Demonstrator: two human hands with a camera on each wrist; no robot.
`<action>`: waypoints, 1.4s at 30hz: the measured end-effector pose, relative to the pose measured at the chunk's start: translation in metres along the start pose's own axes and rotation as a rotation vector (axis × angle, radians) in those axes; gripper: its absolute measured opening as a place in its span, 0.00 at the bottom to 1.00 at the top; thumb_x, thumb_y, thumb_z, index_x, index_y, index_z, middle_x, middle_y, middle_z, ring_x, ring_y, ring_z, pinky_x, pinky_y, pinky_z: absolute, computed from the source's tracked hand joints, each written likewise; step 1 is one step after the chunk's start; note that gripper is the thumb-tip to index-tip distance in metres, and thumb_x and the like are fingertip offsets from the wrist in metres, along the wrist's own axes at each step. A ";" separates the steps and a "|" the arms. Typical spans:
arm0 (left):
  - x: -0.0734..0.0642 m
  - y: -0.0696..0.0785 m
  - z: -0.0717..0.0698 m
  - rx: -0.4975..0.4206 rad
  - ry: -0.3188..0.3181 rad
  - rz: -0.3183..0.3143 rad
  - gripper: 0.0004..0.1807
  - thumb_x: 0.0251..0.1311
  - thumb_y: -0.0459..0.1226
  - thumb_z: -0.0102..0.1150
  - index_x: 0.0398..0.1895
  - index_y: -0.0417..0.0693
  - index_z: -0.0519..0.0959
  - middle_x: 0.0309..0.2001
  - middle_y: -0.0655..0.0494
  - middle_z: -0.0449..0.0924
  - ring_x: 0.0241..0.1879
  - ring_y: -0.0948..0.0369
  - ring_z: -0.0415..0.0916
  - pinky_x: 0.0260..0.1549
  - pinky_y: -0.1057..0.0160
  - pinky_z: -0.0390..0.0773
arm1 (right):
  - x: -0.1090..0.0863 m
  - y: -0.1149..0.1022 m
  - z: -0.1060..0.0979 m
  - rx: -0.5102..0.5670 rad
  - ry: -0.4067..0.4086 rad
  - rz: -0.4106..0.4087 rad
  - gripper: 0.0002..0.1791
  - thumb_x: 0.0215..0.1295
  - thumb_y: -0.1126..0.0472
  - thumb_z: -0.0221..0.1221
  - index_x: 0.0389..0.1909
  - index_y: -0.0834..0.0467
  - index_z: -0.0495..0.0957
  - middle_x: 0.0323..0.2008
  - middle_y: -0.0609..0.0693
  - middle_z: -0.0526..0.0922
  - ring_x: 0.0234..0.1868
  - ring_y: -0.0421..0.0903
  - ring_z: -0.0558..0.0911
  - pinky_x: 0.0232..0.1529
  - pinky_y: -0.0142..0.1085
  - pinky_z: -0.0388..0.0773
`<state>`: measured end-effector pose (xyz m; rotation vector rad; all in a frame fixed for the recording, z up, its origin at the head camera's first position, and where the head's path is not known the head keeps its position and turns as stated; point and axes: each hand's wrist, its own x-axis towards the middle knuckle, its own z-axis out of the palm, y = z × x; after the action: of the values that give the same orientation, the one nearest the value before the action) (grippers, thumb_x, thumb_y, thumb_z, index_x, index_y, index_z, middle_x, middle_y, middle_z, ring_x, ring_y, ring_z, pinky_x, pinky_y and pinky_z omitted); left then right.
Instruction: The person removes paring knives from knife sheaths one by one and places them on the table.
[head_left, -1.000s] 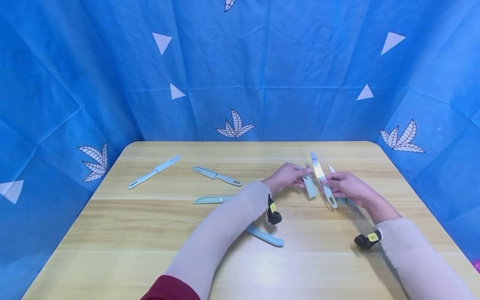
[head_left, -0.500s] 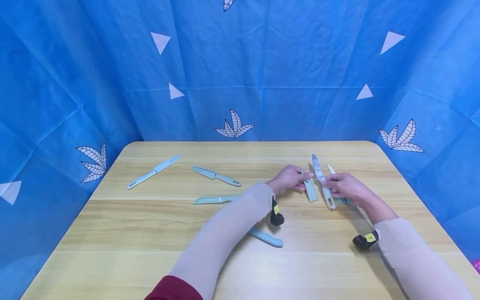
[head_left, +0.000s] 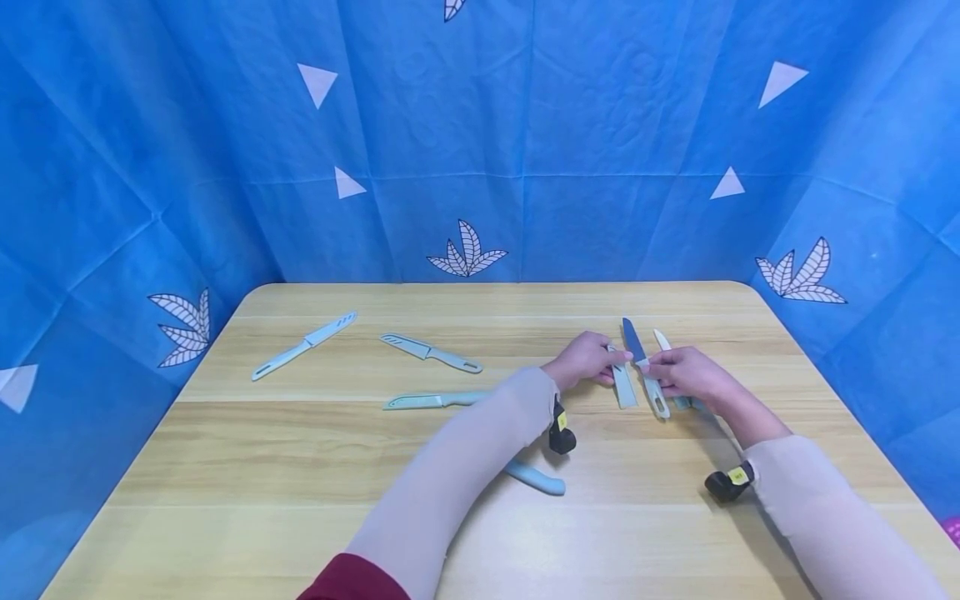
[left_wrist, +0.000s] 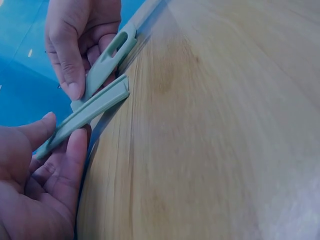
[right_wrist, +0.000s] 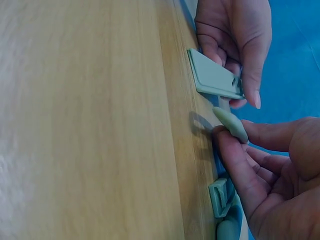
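My left hand [head_left: 588, 358] pinches a pale green knife sheath [head_left: 624, 387], its squared end pointing toward me. Just right of it, my right hand [head_left: 693, 371] holds an unsheathed knife [head_left: 657, 402] where handle and blade meet, blade pointing away from me. Sheath and knife are side by side, slightly apart. In the left wrist view the knife's slotted handle [left_wrist: 110, 57] lies beyond the sheath [left_wrist: 95, 105]. The right wrist view shows the sheath's broad face [right_wrist: 215, 75] and the handle [right_wrist: 230, 122] nearly end-on. Another pale pointed piece [head_left: 662, 340] lies partly hidden under my right hand.
Two sheathed knives lie at the back left, one [head_left: 303, 346] farther left than the other [head_left: 431, 352]. A third sheathed knife [head_left: 416, 402] and a curved blue handle [head_left: 536, 478] are partly covered by my left arm. Blue curtain surrounds the wooden table [head_left: 262, 467].
My left hand has moved slightly right and nearer with the sheath, narrowing the gap to the knife. The knife tip has come lower, and its blade now looks dark instead of shiny.
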<state>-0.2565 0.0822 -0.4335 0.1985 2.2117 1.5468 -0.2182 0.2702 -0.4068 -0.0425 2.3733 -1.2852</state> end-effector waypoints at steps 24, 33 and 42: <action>0.003 0.003 0.003 -0.021 -0.021 0.024 0.06 0.69 0.31 0.54 0.39 0.38 0.81 0.27 0.52 0.80 0.19 0.64 0.75 0.22 0.70 0.83 | -0.001 -0.007 0.005 -0.177 0.056 0.010 0.17 0.73 0.60 0.54 0.48 0.73 0.76 0.36 0.59 0.81 0.35 0.46 0.83 0.37 0.39 0.86; 0.005 0.004 0.005 0.138 0.009 0.064 0.05 0.65 0.33 0.60 0.30 0.45 0.79 0.24 0.53 0.80 0.18 0.64 0.75 0.20 0.71 0.82 | 0.000 -0.009 0.005 -0.343 0.109 0.007 0.15 0.72 0.59 0.55 0.43 0.69 0.79 0.28 0.53 0.80 0.27 0.43 0.81 0.29 0.36 0.83; 0.009 0.002 0.005 0.347 0.066 0.155 0.06 0.63 0.37 0.64 0.28 0.50 0.81 0.22 0.62 0.78 0.16 0.68 0.74 0.15 0.75 0.76 | -0.003 -0.012 0.008 -0.444 0.141 -0.006 0.14 0.71 0.57 0.57 0.36 0.65 0.81 0.23 0.50 0.81 0.24 0.42 0.81 0.25 0.35 0.79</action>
<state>-0.2622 0.0905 -0.4354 0.4381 2.5592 1.2465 -0.2145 0.2581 -0.3995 -0.0960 2.7371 -0.7613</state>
